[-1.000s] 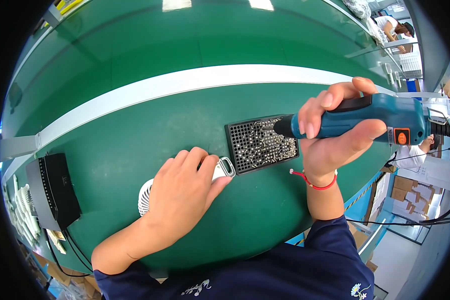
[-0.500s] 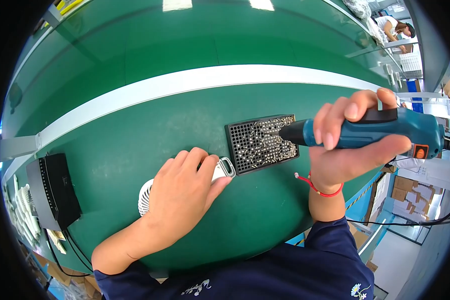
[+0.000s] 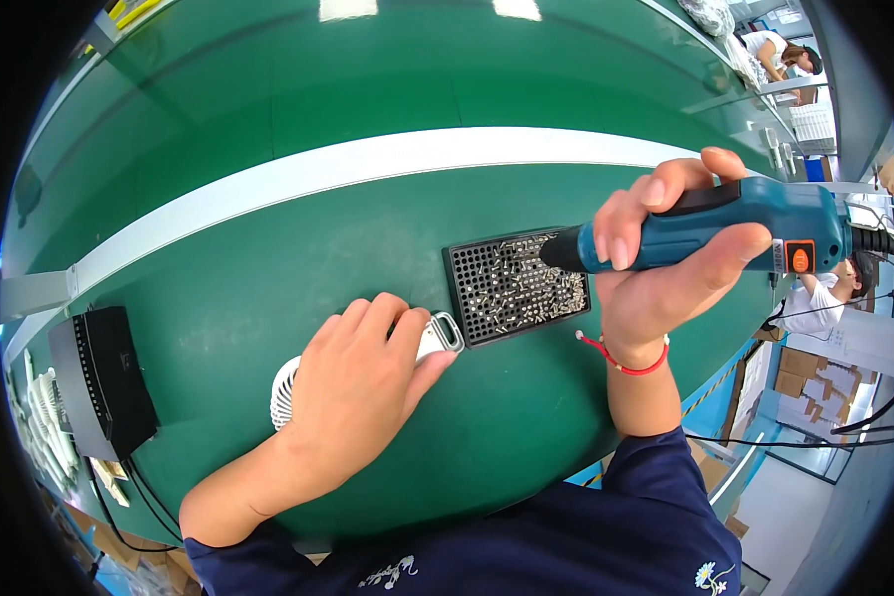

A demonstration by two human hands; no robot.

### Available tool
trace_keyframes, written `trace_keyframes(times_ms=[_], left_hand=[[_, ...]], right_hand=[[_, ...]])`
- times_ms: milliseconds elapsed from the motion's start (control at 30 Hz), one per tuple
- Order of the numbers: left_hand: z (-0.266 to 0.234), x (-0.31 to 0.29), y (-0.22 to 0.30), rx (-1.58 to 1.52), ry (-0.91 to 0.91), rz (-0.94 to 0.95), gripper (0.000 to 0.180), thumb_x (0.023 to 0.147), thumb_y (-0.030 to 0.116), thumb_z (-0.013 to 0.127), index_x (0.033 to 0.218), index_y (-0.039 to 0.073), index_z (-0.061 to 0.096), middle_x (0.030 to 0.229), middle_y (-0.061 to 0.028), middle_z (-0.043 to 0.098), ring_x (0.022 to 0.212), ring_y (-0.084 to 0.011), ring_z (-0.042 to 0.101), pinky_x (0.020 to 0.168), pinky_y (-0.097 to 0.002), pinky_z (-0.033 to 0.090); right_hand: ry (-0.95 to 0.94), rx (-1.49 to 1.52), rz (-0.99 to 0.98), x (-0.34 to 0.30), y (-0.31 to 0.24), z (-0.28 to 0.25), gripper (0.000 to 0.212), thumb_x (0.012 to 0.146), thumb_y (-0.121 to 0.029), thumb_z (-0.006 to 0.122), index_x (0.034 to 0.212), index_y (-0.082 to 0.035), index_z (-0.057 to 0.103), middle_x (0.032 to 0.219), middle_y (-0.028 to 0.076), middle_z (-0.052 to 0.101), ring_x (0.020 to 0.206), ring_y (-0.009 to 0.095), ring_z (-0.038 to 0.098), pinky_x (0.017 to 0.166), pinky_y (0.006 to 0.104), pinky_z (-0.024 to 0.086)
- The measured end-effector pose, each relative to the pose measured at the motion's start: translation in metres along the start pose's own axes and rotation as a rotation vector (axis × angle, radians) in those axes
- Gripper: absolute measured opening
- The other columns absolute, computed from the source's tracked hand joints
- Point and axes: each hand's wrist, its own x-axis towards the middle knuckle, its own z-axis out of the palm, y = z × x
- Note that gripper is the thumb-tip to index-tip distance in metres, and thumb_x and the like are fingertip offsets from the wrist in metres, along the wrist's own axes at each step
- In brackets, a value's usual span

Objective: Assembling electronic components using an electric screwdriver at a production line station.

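My right hand (image 3: 666,253) is wrapped round a teal electric screwdriver (image 3: 710,226) with a black nose and an orange switch. Its nose points left, over the far right part of a black screw tray (image 3: 464,298). Many small silver screws (image 3: 526,283) lie across the tray, in and on its rows of holes. Left of the tray, my left hand (image 3: 363,382) is closed over a white handheld fan (image 3: 284,395). The fan's ribbed round head shows past the wrist side, and a loop-shaped end shows by the thumb. The hand hides the fan's middle.
A black box-shaped device (image 3: 119,372) with cables stands at the left, beside a pile of white parts (image 3: 45,422). A white rail (image 3: 387,154) crosses the green table (image 3: 228,288). Two people work at the right, among cardboard boxes (image 3: 815,382).
My right hand and the screwdriver have shifted left and slightly toward the far side over the tray. The left hand keeps its hold on the fan. A second person now shows at the right.
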Motion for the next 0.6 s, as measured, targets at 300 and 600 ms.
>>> trace_keyframes(times_ms=[300,600], left_hand=[[0.0010,0.0000,-0.0002,0.010,0.001,-0.001,0.030,0.084,0.027,0.069,0.099,0.003,0.060,0.090,-0.0072,0.055,0.080,-0.0223,0.054,0.067,-0.0341,0.044],[0.0006,-0.0001,-0.0003,0.002,0.003,-0.003,0.030,0.083,0.026,0.069,0.099,0.002,0.060,0.090,-0.0072,0.055,0.080,-0.0224,0.054,0.067,-0.0344,0.044]], right_hand=[[0.002,-0.019,-0.007,0.0011,0.0003,-0.0007,0.065,0.095,-0.063,0.036,0.121,-0.005,0.046,0.084,0.005,0.054,0.044,0.009,0.043,0.039,0.0257,0.036],[0.006,-0.019,-0.006,-0.0012,0.0014,0.0013,0.065,0.094,-0.065,0.037,0.123,-0.007,0.046,0.085,0.004,0.055,0.044,0.009,0.043,0.040,0.0246,0.036]])
